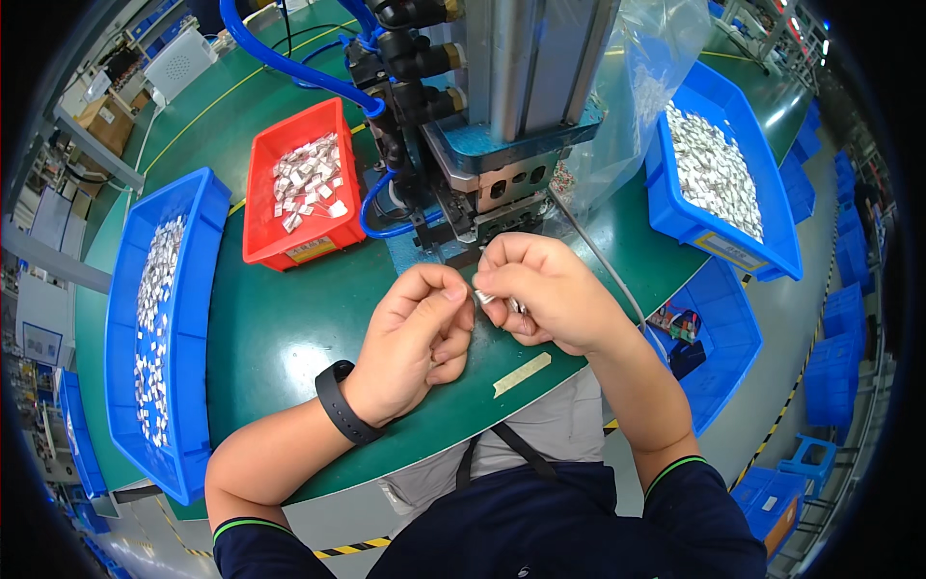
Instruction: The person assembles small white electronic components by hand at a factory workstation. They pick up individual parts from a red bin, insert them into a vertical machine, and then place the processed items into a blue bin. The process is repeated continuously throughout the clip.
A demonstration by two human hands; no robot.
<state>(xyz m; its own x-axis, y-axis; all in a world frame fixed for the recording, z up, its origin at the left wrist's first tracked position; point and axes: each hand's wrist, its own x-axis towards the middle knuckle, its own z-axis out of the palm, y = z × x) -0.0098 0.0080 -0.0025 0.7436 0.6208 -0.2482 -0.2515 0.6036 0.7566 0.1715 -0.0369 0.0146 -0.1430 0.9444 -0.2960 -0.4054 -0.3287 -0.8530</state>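
Both my hands meet just in front of a metal press (511, 183), above the green table. A small silvery-white piece (483, 296) is pinched between the thumb and forefinger of my right hand (550, 294). More pale pieces (518, 306) show within its curled fingers. My left hand (417, 328), with a black band on its wrist, is closed in a pinch right beside that piece. Whatever its thumb and fingertip hold, if anything, is too small to make out.
A red bin (265, 227) and a long blue bin (193, 318), both with small white pieces, stand left. At right is a blue bin (675, 217) heaped with similar pieces. Blue hoses (289, 69) run to the press; a grey cable (603, 253) crosses the table (280, 386).
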